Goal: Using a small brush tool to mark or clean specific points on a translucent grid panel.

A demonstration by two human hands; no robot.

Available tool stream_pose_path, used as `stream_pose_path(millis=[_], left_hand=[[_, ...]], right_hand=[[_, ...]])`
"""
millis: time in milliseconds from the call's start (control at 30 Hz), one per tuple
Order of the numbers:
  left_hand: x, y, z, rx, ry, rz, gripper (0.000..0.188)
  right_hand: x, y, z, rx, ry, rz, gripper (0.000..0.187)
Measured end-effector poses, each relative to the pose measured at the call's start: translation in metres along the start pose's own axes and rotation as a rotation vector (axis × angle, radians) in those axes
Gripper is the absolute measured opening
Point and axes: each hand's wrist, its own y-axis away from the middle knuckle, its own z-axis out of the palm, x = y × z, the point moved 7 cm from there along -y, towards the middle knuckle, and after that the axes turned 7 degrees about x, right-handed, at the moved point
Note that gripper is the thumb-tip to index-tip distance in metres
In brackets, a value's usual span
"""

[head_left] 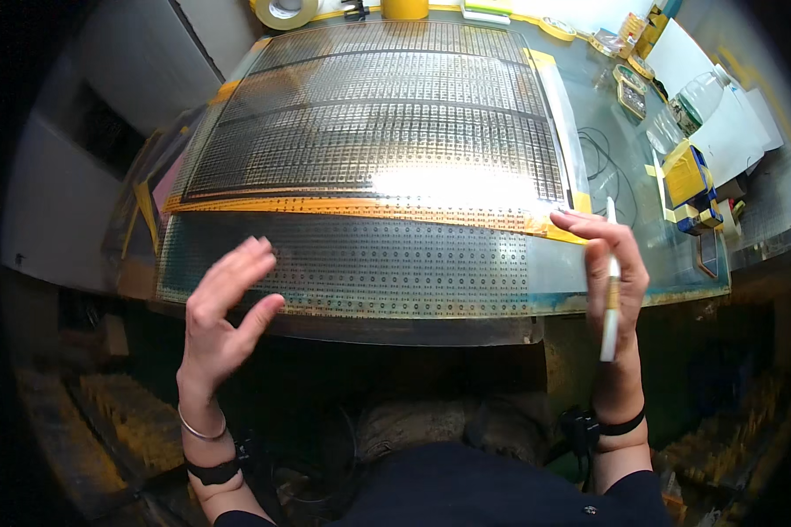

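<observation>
A large dark translucent sheet (387,132) printed with a dense grid of small marks lies on the glass-topped table, glare on its near right part. An amber tape strip (343,208) runs along its near edge. Nearer to me, a second dotted sheet (369,263) reaches the table's front edge. My left hand (227,312) hovers over that sheet's left part, thumb apart from the fingers, holding nothing. In my right hand (622,268) is a slim white pen-like tool (609,338) with a tan band, held upright; its exact kind is unclear. The right fingertips are by the tape's right end.
Tape rolls (286,10) sit along the back edge. A thin black cable (602,162) lies looped on the right. Beyond it are a blue and yellow holder (699,184), a clear jar (703,95) and white sheets (734,132). A grey wall (132,70) borders the left.
</observation>
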Motion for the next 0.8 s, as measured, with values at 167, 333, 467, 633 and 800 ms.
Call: stream_pose_path(millis=[167, 333, 467, 633, 800], left_hand=[[-0.021, -0.011, 0.032, -0.020, -0.279, -0.073, 0.054], [0.005, -0.027, 0.070, -0.028, -0.348, -0.099, 0.056], [0.015, -0.038, 0.080, -0.023, -0.401, -0.089, 0.053], [0.017, -0.043, 0.084, 0.005, -0.416, -0.083, 0.053], [0.022, -0.040, 0.083, -0.012, -0.425, -0.064, 0.053]], right_hand=[[-0.017, -0.002, -0.002, 0.011, -0.018, 0.065, 0.034], [-0.002, 0.005, 0.006, -0.049, 0.044, 0.034, 0.023], [0.012, 0.014, 0.012, -0.197, 0.321, -0.038, 0.027], [-0.011, 0.031, 0.040, -0.433, 0.360, -0.251, 0.032], [-0.049, 0.056, 0.076, -0.775, -0.331, -0.218, 0.026]])
